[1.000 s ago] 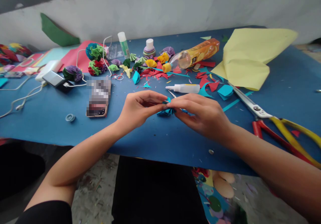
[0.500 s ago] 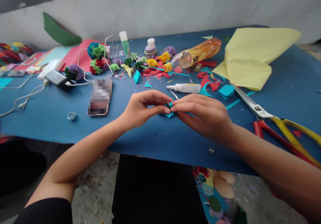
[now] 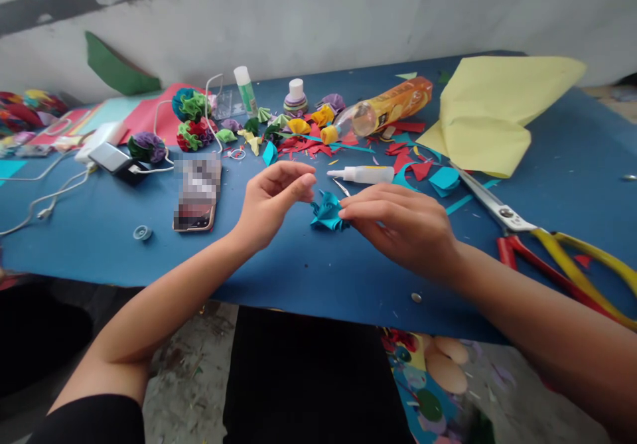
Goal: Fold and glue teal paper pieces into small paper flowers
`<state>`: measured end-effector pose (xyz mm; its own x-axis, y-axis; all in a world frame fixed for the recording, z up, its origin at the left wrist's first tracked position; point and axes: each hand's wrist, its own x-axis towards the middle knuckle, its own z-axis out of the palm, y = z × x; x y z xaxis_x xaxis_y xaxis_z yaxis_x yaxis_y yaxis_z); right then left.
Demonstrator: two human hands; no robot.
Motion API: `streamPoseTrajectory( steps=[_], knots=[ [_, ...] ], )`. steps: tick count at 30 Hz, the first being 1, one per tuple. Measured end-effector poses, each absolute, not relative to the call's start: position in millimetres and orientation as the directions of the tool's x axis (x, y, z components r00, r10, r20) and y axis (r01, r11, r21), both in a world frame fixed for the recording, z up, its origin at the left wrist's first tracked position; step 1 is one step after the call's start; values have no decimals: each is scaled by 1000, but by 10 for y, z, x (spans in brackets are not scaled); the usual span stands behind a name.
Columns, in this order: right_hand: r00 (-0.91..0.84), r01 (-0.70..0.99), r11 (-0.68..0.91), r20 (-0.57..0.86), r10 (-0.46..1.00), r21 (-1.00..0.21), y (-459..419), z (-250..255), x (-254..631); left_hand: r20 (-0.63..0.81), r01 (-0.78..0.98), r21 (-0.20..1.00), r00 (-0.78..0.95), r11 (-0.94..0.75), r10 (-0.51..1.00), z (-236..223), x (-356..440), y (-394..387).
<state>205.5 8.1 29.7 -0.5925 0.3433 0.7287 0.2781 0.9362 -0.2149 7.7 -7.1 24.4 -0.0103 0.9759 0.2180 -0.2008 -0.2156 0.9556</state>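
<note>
Head view: both forearms are reaching in from the lower corners and converging over the middle of the blue bench [image 3: 99, 245]; the right hand [image 3: 398, 225] is lying palm down, knuckles up, its thumb and forefinger pinching the right edge of a crumpled teal paper flower [image 3: 327, 211]; the flower is sitting just above the bench surface, between the two hands; the left hand [image 3: 271, 202] is hovering just left of the flower, loosely open, fingers curled and forefinger extending toward it without touching; its wrist is bending slightly upward. A white glue bottle [image 3: 363, 174] is lying on its side just beyond the flower; a phone [image 3: 196, 192] is resting flat to the left of the left hand; scissors [image 3: 542, 241] with yellow and red handles are lying well to the right, blades pointing toward a folded yellow paper sheet [image 3: 492, 112]; red and teal paper scraps [image 3: 403, 155] are littering the bench behind the glue bottle; finished paper flowers [image 3: 192, 115] in mixed colours are clustering near the far left edge.
</note>
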Motion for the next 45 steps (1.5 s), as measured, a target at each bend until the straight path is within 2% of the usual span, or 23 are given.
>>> streamPoseTrajectory(
  steps=[1,3,6,9,12,14,16,19,22,27,32,40,42,45],
  knots=[
    [-592,277,933,725,352,-227,85,293,2056,148,-199,970,30,-139,989,236,77,-53],
    [-586,272,931,726,360,-242,91,291,2056,-23,-171,983,223,62,975,216,76,-30],
    [-551,292,913,729,405,-287,82,305,2058,-182,-140,951,466,275,866,190,71,-29],
    [-542,296,900,720,433,-319,63,316,2059,-208,-164,927,525,337,826,193,49,-35],
    [-587,237,927,717,374,-290,53,308,2055,-266,-91,910,618,404,740,226,19,-28],
    [-619,195,928,695,367,-317,53,310,2044,-282,-40,913,659,407,698,250,11,-22],
    [-610,184,876,647,458,-447,59,331,2029,-239,-44,939,626,340,742,263,17,-21],
    [-512,192,678,517,686,-709,83,381,2006,-70,-51,993,467,106,881,251,43,-34],
    [-488,195,549,405,773,-813,120,404,1993,115,47,989,331,-138,937,215,62,-56],
    [-549,247,596,397,736,-764,144,367,1985,333,265,881,245,-393,911,169,61,-81],
    [-535,301,684,476,698,-664,138,333,1987,467,331,777,267,-535,843,153,47,-88],
    [-515,325,697,498,697,-639,178,317,1989,436,354,779,285,-517,853,119,38,-68],
    [-465,361,694,525,713,-623,241,328,2027,494,392,741,233,-545,838,127,31,-57],
    [-407,443,693,561,721,-569,378,336,2115,555,501,703,54,-504,830,155,-19,-4]
  ],
)
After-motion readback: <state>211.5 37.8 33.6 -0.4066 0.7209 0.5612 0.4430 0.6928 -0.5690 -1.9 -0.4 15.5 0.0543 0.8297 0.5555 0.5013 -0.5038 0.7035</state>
